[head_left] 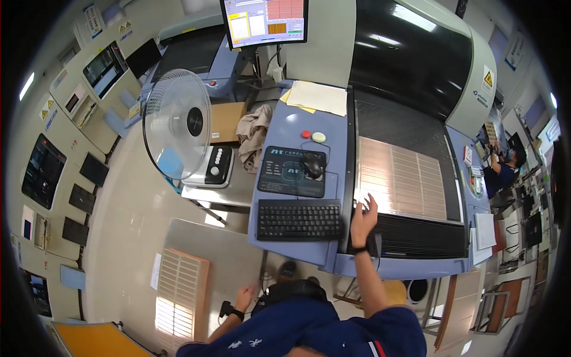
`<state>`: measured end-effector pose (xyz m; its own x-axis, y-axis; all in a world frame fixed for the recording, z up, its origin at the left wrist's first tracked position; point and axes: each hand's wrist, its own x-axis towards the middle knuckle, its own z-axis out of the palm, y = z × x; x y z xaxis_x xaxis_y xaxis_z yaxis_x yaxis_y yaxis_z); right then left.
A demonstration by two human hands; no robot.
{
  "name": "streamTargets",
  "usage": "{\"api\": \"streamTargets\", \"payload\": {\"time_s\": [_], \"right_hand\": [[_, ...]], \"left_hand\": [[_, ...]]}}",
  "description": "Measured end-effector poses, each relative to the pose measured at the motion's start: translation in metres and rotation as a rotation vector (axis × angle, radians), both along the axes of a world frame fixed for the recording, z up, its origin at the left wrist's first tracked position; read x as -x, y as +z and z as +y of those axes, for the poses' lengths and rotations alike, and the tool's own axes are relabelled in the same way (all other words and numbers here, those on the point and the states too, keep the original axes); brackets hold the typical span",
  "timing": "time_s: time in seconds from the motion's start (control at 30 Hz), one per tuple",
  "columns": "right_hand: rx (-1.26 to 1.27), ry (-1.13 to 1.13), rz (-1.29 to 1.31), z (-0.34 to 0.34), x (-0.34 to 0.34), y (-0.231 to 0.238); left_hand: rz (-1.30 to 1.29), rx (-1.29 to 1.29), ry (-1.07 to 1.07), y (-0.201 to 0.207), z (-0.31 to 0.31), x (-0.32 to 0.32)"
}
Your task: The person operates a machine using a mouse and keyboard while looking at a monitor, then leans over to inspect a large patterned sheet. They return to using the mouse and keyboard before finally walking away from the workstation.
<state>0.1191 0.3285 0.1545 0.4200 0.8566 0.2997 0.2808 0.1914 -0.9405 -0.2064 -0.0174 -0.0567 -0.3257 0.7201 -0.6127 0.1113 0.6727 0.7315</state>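
My right hand [364, 217] is raised with fingers spread at the near left corner of a large copper-coloured gridded panel [404, 178], which lies flat on the dark bed of a big machine [416, 53]. The hand holds nothing; a dark band sits on its wrist. My left hand [244, 296] hangs low beside a grey table [232, 256], fingers loose and empty, with a black watch on the wrist. A black keyboard [299, 220] lies just left of my right hand on the blue console [285, 122].
On the console are a mouse [313, 165] on a dark pad, a red and a yellow button [313, 136], papers [318, 96] and a monitor [264, 22]. A fan [177, 125] stands left. Pale slatted panels [178, 291] lie on the grey table. Another person [502, 169] works far right.
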Motion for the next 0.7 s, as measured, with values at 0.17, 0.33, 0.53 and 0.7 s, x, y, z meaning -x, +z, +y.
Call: {"api": "streamTargets", "payload": {"time_s": [0.17,0.33,0.53,0.7], "right_hand": [[0.159,-0.116,0.172,-0.146,-0.102,-0.034],[0.255,-0.22,0.092,-0.203,-0.168,-0.04],[0.158,-0.231,0.104,-0.195,-0.205,-0.014],[0.089,-0.19,0.211,-0.196,-0.204,-0.011]], "left_hand": [[0.095,-0.119,-0.404,-0.029,-0.037,-0.045],[-0.119,0.186,-0.499,-0.018,-0.009,-0.081],[-0.073,0.307,-0.763,0.019,0.007,-0.125],[0.44,-0.083,-1.112,-0.061,-0.002,-0.142]]}}
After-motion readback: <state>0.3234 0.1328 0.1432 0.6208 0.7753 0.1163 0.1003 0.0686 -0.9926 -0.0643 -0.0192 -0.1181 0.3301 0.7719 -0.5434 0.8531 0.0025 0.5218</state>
